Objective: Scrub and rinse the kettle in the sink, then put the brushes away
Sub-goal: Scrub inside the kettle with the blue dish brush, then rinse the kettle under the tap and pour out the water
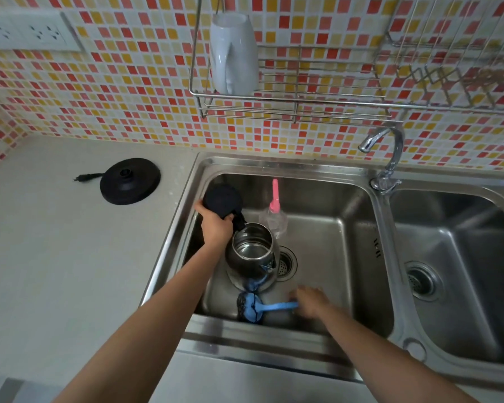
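A steel kettle [252, 251] stands upright in the left sink basin [326, 199], its black lid [222, 199] flipped open toward the back left. My left hand [216, 225] grips the kettle's black handle. A blue brush [252, 308] with a dark round head lies on the basin floor just in front of the kettle. My right hand [310, 302] is closed around the end of its blue handle. A pink-handled brush [275, 205] with clear bristles leans against the basin behind the kettle.
The kettle's black base [130, 180] with its cord sits on the counter at left. A tap [386, 158] stands between the two basins. The right basin [460, 257] holds nothing. A wire rack [291, 103] with a white mug [234, 53] hangs on the tiled wall.
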